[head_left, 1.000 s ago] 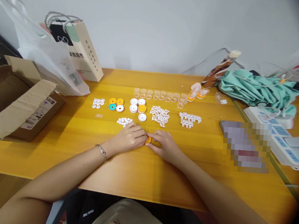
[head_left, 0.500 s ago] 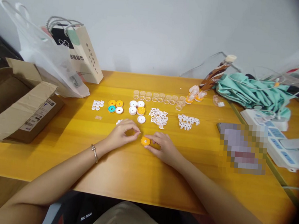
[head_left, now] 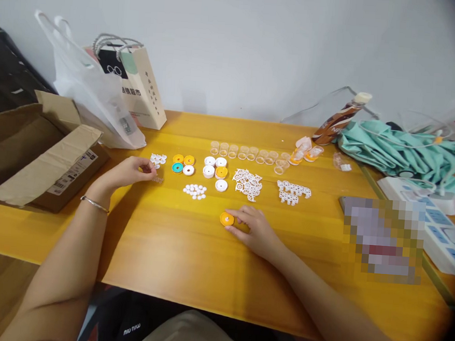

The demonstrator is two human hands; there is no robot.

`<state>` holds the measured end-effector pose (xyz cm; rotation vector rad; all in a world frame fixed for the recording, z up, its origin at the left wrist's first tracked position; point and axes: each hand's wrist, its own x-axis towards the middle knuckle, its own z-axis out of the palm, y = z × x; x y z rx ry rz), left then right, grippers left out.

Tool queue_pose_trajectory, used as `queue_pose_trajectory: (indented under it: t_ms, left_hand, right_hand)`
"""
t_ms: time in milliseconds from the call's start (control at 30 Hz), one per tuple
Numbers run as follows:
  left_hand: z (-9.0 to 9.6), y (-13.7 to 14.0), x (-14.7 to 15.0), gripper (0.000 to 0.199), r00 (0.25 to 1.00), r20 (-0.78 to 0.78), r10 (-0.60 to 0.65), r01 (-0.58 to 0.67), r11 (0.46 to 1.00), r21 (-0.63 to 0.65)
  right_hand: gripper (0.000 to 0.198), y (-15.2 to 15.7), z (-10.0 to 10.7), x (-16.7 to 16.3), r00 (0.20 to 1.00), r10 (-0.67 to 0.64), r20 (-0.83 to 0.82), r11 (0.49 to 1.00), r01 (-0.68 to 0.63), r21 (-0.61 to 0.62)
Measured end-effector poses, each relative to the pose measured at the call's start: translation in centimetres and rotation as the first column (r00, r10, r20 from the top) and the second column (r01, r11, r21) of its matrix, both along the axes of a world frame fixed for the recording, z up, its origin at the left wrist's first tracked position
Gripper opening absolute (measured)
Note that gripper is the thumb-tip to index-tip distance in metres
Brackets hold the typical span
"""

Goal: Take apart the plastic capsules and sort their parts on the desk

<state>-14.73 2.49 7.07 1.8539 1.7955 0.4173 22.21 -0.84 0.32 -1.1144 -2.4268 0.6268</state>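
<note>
My right hand [head_left: 251, 225] grips the edge of an orange round cap [head_left: 224, 221] between thumb and fingers on the front part of the table. A small white piece sits at the cap's centre. My left hand [head_left: 138, 171] is at the left, fingertips pinched together beside a patch of tiny pale rings [head_left: 159, 180] and just below a cluster of white round pieces [head_left: 158, 159]. Whatever the pinch may hold is hidden. Between the hands lies a group of small white discs [head_left: 195, 191]. Behind them are orange, white and teal caps [head_left: 177, 168] with centre holes.
Clear plastic cups [head_left: 243, 152] stand in a row at the back. White lattice pieces [head_left: 247, 183] and toothed white strips [head_left: 294, 189] lie right of centre. A cardboard box [head_left: 71, 180] borders the left; a phone [head_left: 379, 235], power strip [head_left: 419, 220] and bottle [head_left: 340, 121] are at right.
My left hand has moved left from beside the orange cap to the tiny rings, uncovering the small white discs. My right hand still holds the orange cap. The view has shifted slightly.
</note>
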Motion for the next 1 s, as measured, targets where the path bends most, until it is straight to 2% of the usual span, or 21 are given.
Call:
queue_pose_trajectory:
  t_ms: [133,267,367,533,667,800,867,933,1000]
  left_hand:
    - [-0.3,0.2,0.1,0.027,0.997,-0.052,-0.053,0.047,0.993,-0.108]
    - [-0.2,0.3,0.6,0.028,0.993,-0.098,-0.069,0.058,0.992,-0.112]
    - [-0.1,0.2,0.7,0.029,0.987,-0.157,-0.037,0.022,0.995,-0.094]
    - [-0.1,0.1,0.4,0.028,0.987,-0.154,0.052,-0.049,0.998,0.029]
    - [-0.4,0.1,2.0,0.026,0.994,-0.097,0.043,-0.019,0.972,0.234]
    - [-1.3,-0.3,6.1,0.022,0.990,-0.033,-0.137,0.137,0.890,0.435]
    - [-1.9,-0.9,8.6,0.020,0.956,-0.032,-0.292,0.274,0.846,0.458]
    - [-2.5,-1.7,10.8,0.020,0.884,-0.073,-0.462,0.443,0.776,0.449]
    - [-3.2,-2.5,12.7,0.022,0.816,-0.119,-0.566,0.558,0.714,0.423]
  right_hand:
    - [0.030,0.0,0.0,0.0,1.000,0.001,-0.011,1.000,0.000,0.005]
    - [0.030,0.0,0.1,-0.1,1.000,0.005,-0.003,1.000,-0.005,-0.002]
    - [0.031,0.0,0.0,0.0,1.000,0.006,-0.001,1.000,-0.006,0.002]
    - [0.031,0.0,0.0,0.0,1.000,0.002,0.004,1.000,-0.002,-0.004]
    - [0.031,0.0,0.1,-0.1,1.000,-0.003,0.004,1.000,0.003,-0.013]
    - [0.031,0.0,0.2,-0.1,1.000,0.002,0.003,1.000,-0.002,-0.018]
    - [0.030,0.0,0.2,-0.1,1.000,0.005,0.002,1.000,-0.004,-0.018]
    - [0.030,0.0,0.2,-0.1,1.000,0.007,-0.001,1.000,-0.007,-0.014]
    - [0.030,0.0,0.1,-0.1,1.000,0.007,-0.008,1.000,-0.007,0.004]
